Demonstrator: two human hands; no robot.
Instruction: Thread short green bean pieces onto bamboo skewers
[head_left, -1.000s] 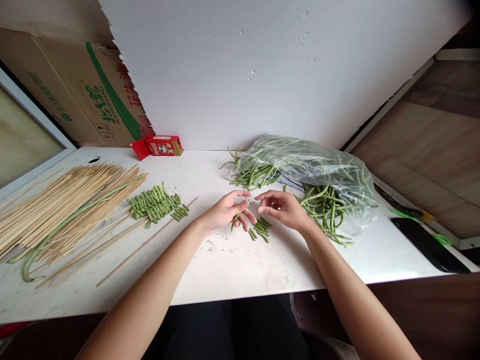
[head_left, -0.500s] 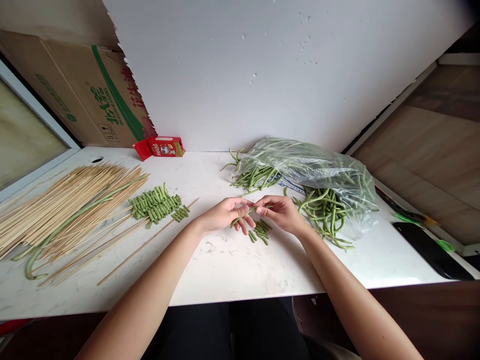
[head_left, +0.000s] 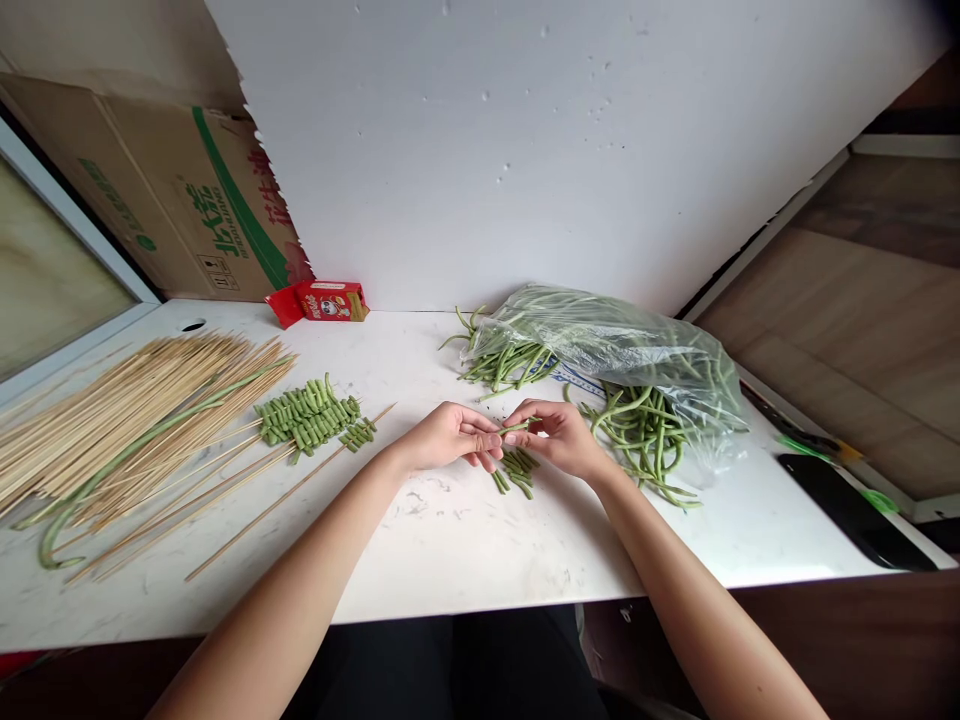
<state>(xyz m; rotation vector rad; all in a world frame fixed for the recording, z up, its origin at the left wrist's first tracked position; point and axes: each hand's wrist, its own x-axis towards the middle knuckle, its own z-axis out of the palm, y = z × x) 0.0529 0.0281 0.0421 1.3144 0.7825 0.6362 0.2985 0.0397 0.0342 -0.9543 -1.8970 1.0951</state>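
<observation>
Between my two hands, over the white table, is a green bean [head_left: 516,428]. My left hand [head_left: 450,437] pinches its left end between thumb and fingers. The fingertips of my right hand [head_left: 559,436] are closed round its other end. Just below the hands lie several short cut bean pieces [head_left: 517,472]. Left of my left hand, rows of bean pieces [head_left: 309,415] are threaded on bamboo skewers. The nearest skewer [head_left: 289,492] carries a short row of pieces [head_left: 357,433] close to its tip.
A clear plastic bag [head_left: 607,325] of long beans lies at the back right, with loose beans [head_left: 649,430] spilling out. Many bare skewers [head_left: 142,410] cover the left side, a long bean across them. A red box [head_left: 330,300], a carton [head_left: 180,200] and a black phone [head_left: 851,510] sit around.
The bean, which slanted down across my left fingers, now spans between both hands' fingertips. My left fingers have curled in more. The view has shifted slightly.
</observation>
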